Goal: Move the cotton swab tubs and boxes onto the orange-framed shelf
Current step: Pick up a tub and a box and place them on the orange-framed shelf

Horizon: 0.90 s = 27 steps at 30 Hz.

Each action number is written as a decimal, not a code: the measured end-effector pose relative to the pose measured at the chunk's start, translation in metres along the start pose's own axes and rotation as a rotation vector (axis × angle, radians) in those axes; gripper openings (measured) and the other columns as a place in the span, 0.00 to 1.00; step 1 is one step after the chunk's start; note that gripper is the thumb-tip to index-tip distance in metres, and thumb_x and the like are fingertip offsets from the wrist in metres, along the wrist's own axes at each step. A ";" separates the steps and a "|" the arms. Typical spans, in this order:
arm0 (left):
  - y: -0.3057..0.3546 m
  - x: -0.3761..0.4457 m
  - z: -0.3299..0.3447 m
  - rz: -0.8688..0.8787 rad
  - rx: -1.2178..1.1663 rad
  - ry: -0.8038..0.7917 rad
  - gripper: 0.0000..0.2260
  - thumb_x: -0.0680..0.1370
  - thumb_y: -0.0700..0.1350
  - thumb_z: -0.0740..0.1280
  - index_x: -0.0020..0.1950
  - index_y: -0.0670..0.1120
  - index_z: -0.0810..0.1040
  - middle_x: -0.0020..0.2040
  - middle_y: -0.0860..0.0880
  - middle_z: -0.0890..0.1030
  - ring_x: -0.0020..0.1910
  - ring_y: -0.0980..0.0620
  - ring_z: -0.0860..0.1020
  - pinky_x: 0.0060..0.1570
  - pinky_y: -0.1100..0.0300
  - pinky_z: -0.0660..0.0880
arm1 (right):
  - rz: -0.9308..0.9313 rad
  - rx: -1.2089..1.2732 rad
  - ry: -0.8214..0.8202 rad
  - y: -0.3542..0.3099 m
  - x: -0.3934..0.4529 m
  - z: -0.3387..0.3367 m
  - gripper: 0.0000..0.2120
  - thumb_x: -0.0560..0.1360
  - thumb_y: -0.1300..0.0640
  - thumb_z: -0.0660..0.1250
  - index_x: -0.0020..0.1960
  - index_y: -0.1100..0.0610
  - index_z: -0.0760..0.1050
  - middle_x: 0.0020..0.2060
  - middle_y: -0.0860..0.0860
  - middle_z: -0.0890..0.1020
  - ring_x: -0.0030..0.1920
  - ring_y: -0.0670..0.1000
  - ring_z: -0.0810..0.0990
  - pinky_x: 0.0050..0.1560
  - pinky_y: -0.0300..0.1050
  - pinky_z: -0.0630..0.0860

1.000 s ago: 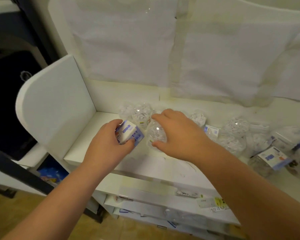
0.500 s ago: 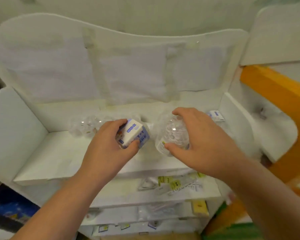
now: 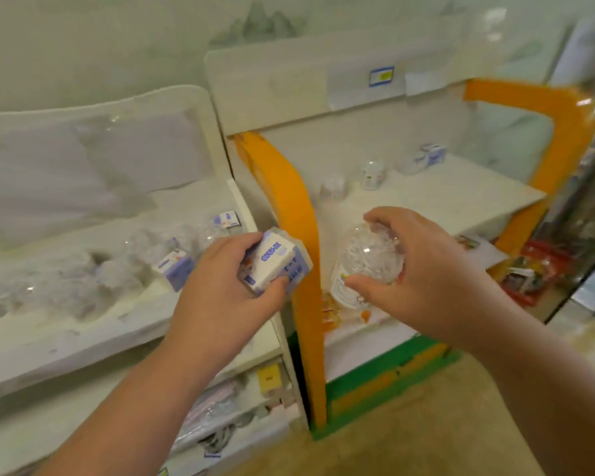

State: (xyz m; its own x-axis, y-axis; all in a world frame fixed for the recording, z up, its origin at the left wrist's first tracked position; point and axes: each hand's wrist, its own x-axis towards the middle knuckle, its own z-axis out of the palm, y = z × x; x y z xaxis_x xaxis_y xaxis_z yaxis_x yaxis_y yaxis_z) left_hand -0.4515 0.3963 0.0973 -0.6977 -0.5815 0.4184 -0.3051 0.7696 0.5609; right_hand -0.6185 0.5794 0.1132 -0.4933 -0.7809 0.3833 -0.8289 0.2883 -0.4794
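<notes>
Both forearms extended forward, bare. Left hand (image 3: 227,290) curled, thumb below and fingers above, gripping a box (image 3: 273,261). Right hand (image 3: 423,269) arched, fingertips and thumb clasping a clear tub (image 3: 368,259).

Small retail shop is indicated: tiered white display shelves (image 3: 83,324) stocked with many identical cotton swab tubs (image 3: 76,286) and boxes (image 3: 177,266), a price label (image 3: 381,76) fixed above the orange-framed shelf (image 3: 437,194).

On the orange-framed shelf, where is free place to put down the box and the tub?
The orange-framed shelf is bare across its front and right, between the orange post and the right edge. The back holds tubs and a box. The white shelf on the left is crowded.
</notes>
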 end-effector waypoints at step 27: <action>0.072 0.189 0.221 -0.018 -0.016 -0.073 0.25 0.70 0.53 0.71 0.66 0.58 0.71 0.54 0.61 0.70 0.53 0.58 0.73 0.52 0.64 0.68 | 0.287 0.033 -0.018 0.275 0.135 -0.030 0.34 0.71 0.42 0.72 0.72 0.37 0.60 0.67 0.38 0.67 0.66 0.46 0.68 0.65 0.51 0.72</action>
State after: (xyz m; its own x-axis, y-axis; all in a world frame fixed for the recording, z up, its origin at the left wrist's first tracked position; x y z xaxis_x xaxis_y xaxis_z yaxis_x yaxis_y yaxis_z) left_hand -0.7489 0.4000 0.0589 -0.7377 -0.5741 0.3553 -0.3081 0.7546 0.5794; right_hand -0.9208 0.5702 0.0572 -0.7018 -0.6794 0.2144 -0.6466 0.4810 -0.5921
